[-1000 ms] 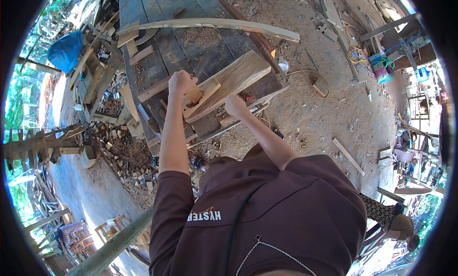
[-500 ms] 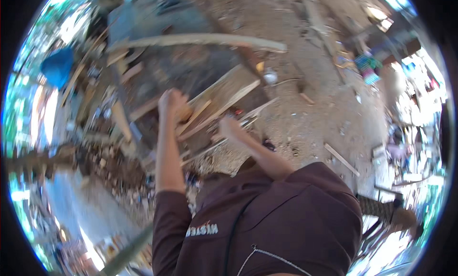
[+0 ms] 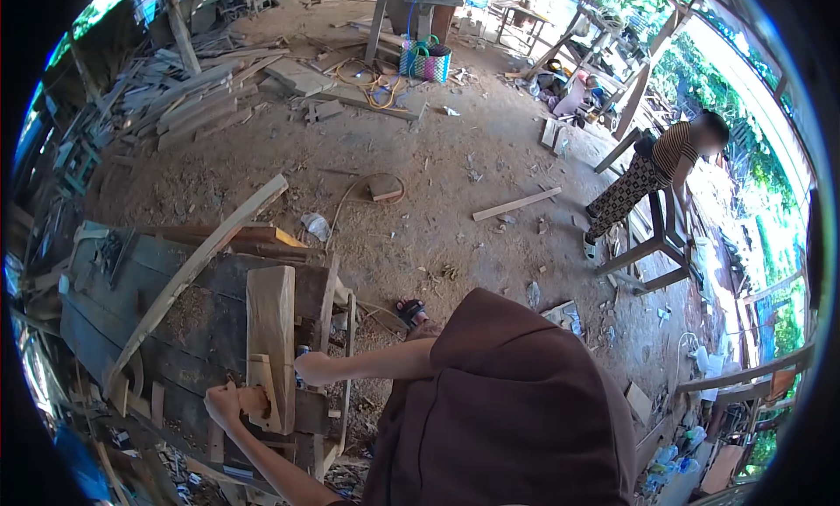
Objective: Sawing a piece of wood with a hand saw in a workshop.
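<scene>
A thick pale wooden board [image 3: 271,309] lies along the workbench [image 3: 188,340], with a narrower wood strip [image 3: 266,388] against its near part. My left hand [image 3: 224,404] is closed at the end of a short brown wooden piece [image 3: 253,401], which touches the strip. On the board's right side my right hand [image 3: 313,368] is closed in a fist; a small bluish bit shows beside it. What its fingers hold is hidden.
A long curved timber [image 3: 197,265] crosses the bench. Beyond are stacked planks [image 3: 197,104], a woven basket [image 3: 426,62] and a loose stick [image 3: 516,203] on the dirt floor. To the right a person [image 3: 652,174] bends over a wooden frame [image 3: 652,248].
My view has swung to the right, bringing the person and yard into sight. Both hands stay by the board, closed; the bench now appears lower left.
</scene>
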`<state>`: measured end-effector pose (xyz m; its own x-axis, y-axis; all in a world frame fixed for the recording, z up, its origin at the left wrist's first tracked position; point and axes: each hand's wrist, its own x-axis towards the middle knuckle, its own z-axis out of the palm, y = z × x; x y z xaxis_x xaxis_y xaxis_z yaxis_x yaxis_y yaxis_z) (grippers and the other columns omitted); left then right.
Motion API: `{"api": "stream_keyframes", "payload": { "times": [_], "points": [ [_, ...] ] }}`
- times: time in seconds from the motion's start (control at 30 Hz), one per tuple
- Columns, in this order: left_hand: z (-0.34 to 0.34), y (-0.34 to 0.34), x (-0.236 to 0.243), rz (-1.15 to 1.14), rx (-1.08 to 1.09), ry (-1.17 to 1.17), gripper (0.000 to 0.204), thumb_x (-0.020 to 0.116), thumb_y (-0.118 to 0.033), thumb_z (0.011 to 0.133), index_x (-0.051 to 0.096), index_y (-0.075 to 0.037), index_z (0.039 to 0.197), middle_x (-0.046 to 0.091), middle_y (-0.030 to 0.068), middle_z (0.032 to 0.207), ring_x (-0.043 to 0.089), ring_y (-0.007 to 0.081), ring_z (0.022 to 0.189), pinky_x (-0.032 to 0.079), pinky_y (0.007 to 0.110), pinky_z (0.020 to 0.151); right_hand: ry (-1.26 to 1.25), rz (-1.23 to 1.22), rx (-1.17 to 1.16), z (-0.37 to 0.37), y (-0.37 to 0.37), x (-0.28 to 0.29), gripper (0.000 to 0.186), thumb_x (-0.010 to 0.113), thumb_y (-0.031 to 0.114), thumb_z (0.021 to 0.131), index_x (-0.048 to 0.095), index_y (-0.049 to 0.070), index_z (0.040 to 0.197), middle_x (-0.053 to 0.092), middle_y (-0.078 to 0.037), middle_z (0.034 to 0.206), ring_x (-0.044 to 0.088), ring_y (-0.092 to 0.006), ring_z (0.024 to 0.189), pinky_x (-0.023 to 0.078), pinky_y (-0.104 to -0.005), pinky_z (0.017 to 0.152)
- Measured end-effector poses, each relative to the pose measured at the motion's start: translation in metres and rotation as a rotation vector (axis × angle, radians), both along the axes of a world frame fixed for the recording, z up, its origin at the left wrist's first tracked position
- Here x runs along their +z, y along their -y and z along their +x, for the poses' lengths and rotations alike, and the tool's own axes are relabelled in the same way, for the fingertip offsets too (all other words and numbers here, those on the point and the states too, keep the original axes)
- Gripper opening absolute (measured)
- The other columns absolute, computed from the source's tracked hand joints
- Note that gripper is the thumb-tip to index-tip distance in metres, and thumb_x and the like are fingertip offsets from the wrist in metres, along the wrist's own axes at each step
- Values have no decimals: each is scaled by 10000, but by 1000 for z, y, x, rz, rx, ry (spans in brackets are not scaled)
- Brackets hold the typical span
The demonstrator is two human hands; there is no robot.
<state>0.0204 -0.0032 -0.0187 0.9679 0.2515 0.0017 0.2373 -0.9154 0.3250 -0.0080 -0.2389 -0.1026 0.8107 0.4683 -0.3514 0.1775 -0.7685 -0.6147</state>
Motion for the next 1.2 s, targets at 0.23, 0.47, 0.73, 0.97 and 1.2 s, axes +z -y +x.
{"api": "stream_keyframes", "payload": {
  "times": [0.23, 0.47, 0.73, 0.97, 1.2],
  "points": [
    [0, -20, -25, 52, -79, 75, 272, 554, -160, 676, 491, 96, 611, 439, 229, 526, 496, 371, 475, 419, 457, 548, 119, -12, 48, 30, -34, -26, 152, 633, 70, 711, 674, -43, 805, 666, -227, 804, 676, -344, 752, 543, -420, 561],
    [4, 1, -10, 21, -7, 67, 255, 557, -159, 671, 483, 59, 559, 419, 178, 484, 460, 343, 451, 403, 450, 521, 170, 10, 80, 7, -8, -33, 248, 562, 59, 757, 630, -90, 944, 655, -219, 817, 665, -350, 778, 534, -423, 602],
    [-1, 1, -7, 29, 2, 23, 272, 551, -167, 672, 491, 82, 580, 432, 191, 495, 490, 341, 452, 411, 459, 530, 64, 161, -91, 9, -8, -30, 264, 518, 60, 799, 555, -109, 999, 639, -249, 847, 652, -382, 810, 526, -446, 662],
    [-1, 0, -9, -3, 7, 81, 273, 559, -186, 672, 566, 79, 612, 522, 232, 554, 556, 392, 535, 437, 478, 581, 125, 143, 11, 31, -29, -22, 212, 575, 64, 784, 550, -92, 927, 635, -256, 867, 650, -382, 833, 525, -443, 662],
    [-2, -2, -7, 43, 74, 20, 274, 556, -179, 675, 585, 88, 622, 544, 238, 562, 578, 384, 560, 461, 465, 591, 69, 132, -4, -4, 3, -13, 217, 554, 58, 801, 551, -82, 966, 634, -235, 870, 654, -357, 853, 530, -435, 697]
  ]
}}
